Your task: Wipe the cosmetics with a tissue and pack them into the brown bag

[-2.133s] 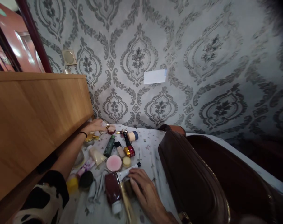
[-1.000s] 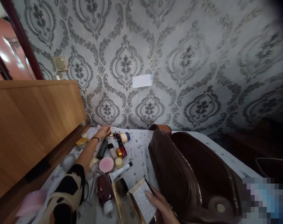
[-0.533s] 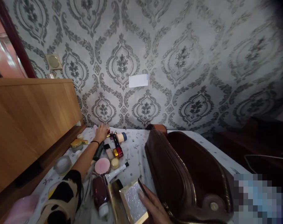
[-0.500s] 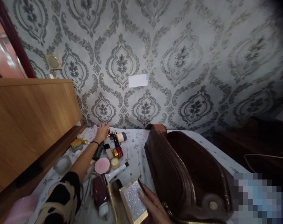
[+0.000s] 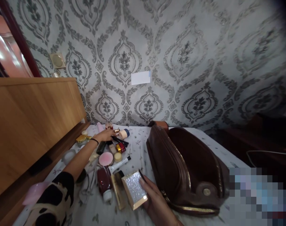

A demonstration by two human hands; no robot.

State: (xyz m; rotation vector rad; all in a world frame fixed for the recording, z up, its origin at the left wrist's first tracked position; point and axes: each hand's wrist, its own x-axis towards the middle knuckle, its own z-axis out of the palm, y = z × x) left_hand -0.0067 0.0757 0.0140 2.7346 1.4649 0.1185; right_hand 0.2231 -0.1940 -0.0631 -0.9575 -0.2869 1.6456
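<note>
My right hand [image 5: 154, 197] grips a square, glittery silver compact case [image 5: 134, 188] with gold edges, thumb on its top. My left hand [image 5: 106, 135] stretches over the cosmetics at the back, fingers extended close to a black stick [image 5: 120, 141] and a small gold-capped item [image 5: 116, 130]; its fingertips are partly lost among them. Close by lie a red jar with a gold lid [image 5: 120, 147], a foundation bottle [image 5: 112, 147] and a blue-capped bottle [image 5: 124, 134]. Nearer me are a pink round compact [image 5: 106, 159], a dark red bottle [image 5: 103, 180], a white tube [image 5: 120, 164] and a gold box [image 5: 118, 191].
On the right stands an unzipped brown leather bag [image 5: 166, 166], its dark inside showing. A wooden cabinet [image 5: 39, 116] borders the left side. Behind the patterned cloth rises a patterned wall [image 5: 152, 47]. A gold round item [image 5: 81, 138] sits beside the cabinet.
My left hand has shifted a little right among the cosmetics, and the black stick now lies at a different angle. The compact case stays in my right hand. The view has moved slightly.
</note>
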